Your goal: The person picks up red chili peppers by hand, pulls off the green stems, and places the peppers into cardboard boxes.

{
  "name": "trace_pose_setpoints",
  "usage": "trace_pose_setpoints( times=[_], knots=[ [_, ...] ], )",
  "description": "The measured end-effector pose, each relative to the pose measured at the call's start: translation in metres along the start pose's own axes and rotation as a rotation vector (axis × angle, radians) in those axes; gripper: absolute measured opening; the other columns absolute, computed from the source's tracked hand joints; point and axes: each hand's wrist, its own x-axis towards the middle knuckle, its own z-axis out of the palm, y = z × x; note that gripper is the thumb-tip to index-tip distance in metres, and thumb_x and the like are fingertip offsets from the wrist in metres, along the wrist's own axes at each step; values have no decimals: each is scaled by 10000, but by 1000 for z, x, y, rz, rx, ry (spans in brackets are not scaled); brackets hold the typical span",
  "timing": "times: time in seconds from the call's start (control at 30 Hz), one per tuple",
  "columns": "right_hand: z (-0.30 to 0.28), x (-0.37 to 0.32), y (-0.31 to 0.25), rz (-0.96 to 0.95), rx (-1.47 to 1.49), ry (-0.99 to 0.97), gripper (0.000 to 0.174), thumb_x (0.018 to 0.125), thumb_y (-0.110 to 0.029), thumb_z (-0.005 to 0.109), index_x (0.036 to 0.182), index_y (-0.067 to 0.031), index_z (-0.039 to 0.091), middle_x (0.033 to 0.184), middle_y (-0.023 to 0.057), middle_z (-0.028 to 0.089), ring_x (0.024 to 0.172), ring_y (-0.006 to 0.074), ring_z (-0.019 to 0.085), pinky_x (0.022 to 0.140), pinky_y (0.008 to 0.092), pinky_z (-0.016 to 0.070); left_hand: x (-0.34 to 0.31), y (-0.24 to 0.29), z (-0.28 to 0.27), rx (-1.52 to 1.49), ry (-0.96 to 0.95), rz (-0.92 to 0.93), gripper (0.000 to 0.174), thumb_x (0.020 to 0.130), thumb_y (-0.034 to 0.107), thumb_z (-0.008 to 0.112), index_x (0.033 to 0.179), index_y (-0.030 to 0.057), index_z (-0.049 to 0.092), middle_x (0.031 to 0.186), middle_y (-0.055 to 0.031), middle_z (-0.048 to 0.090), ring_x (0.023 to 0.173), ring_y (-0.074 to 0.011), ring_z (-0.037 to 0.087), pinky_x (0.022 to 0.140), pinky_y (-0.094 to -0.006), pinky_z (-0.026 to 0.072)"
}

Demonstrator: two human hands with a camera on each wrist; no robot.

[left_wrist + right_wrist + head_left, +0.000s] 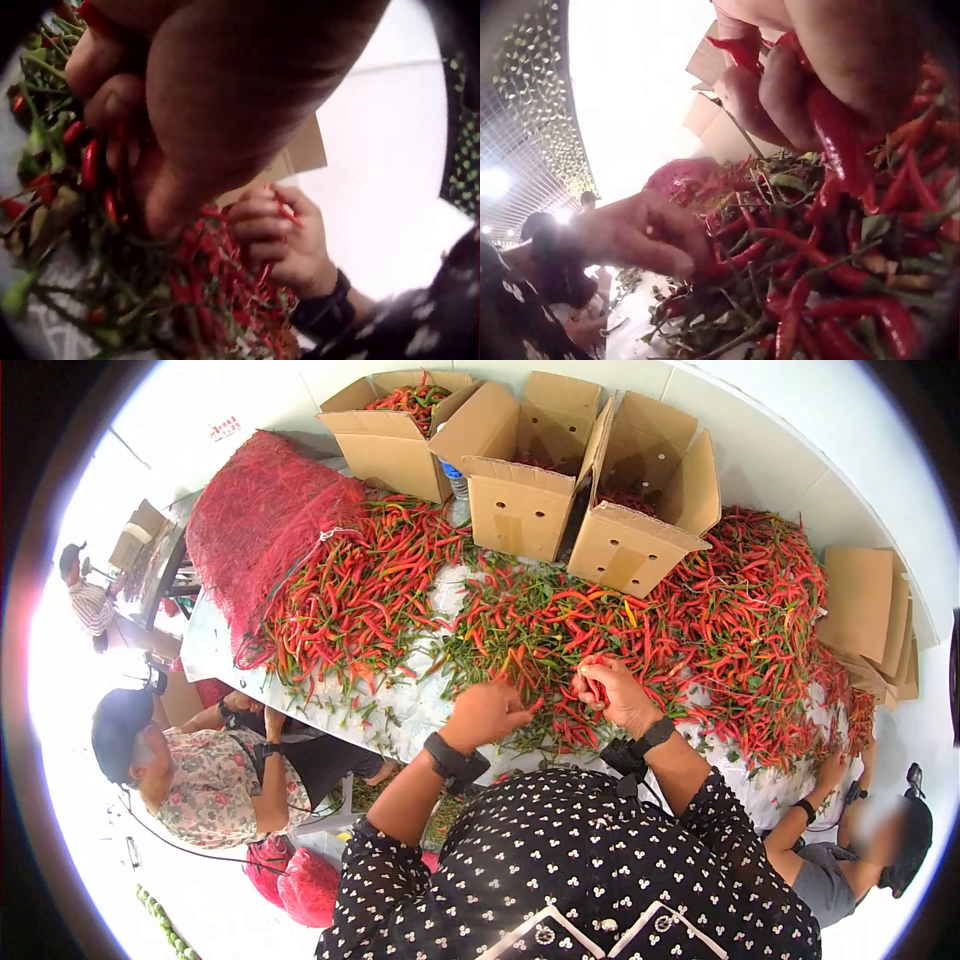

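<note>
My right hand (pixel 615 695) grips several red chilli peppers in curled fingers, above the pile. In the right wrist view, glossy red chilli peppers (pixel 840 146) stick out between its fingers and below its palm. My left hand (pixel 485 713) is just to the left, low over the near edge of the pile. Its thumb and fingers are bent together around a red chilli pepper (pixel 537 705). Close below those fingers in the left wrist view lie small red chillies (pixel 90 165) with green stems (pixel 49 142). Loose red and green chillies (pixel 570 625) spread before both hands.
Three cardboard boxes (pixel 520 510) stand along the back, the left one heaped with chillies. A red mesh sack (pixel 270 510) spills chillies at left. Flattened cardboard (pixel 865 610) leans at right. One person (pixel 220 770) sits at left, another (pixel 840 850) works at the right end.
</note>
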Motion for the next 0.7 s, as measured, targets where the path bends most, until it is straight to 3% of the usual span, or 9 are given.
trace_pose_setpoints(
  times=[0.1,0.17,0.2,0.27,0.3,0.37,0.57,0.63,0.7],
  knots=[
    [-2,1,3,88,82,10,47,845,-124,536,824,-81,542,725,44,590,554,107,540,378,196,324,-3,-1,12,133,-23,68,211,742,253,623,712,45,623,744,-135,626,699,-324,593,625,-386,468],
    [-1,1,5,107,23,-30,42,841,-105,533,855,-72,553,737,52,600,567,120,558,375,196,330,-1,0,13,-209,-3,-39,174,757,216,632,759,42,641,758,-113,631,699,-266,607,633,-353,467],
    [1,1,6,134,-39,11,83,846,-134,559,904,-75,561,715,21,585,548,92,536,382,188,276,0,4,11,-209,-1,-35,174,757,216,632,759,42,641,758,-113,631,699,-266,607,633,-353,467],
    [6,3,5,159,-60,5,93,843,-137,578,909,-74,561,695,13,578,539,83,530,381,188,272,2,12,6,-513,7,-147,157,756,178,665,785,25,645,719,-85,620,654,-174,586,608,-314,456],
    [11,3,3,185,-78,-1,106,840,-140,597,914,-73,561,675,5,570,530,74,524,381,188,269,3,16,4,-512,10,-145,157,756,178,665,785,25,645,719,-85,620,654,-174,586,608,-314,456],
    [22,3,-1,168,-51,1,128,832,-150,627,905,-62,569,633,-16,539,505,56,487,383,188,255,5,23,2,-605,22,-52,145,797,134,654,794,-6,618,659,29,532,614,-35,444,529,-229,377],
    [32,0,-11,61,-175,-59,110,833,-147,627,834,-44,588,599,-53,480,491,33,404,395,193,236,17,21,-2,-746,22,-153,134,826,141,629,838,9,616,732,43,554,650,-16,456,566,-197,383],
    [32,-1,-13,56,-455,-99,127,826,-153,635,790,-43,584,588,-50,477,497,31,396,409,202,258,19,28,-10,-849,54,-207,140,836,148,620,854,9,612,747,45,559,663,-15,460,583,-191,386],
    [39,-3,-15,76,-493,-115,146,820,-163,643,769,-40,581,583,-45,476,497,35,396,420,209,274,20,36,-18,-894,-55,-242,153,852,160,601,859,7,604,763,44,567,683,-22,471,611,-187,391]
  ],
)
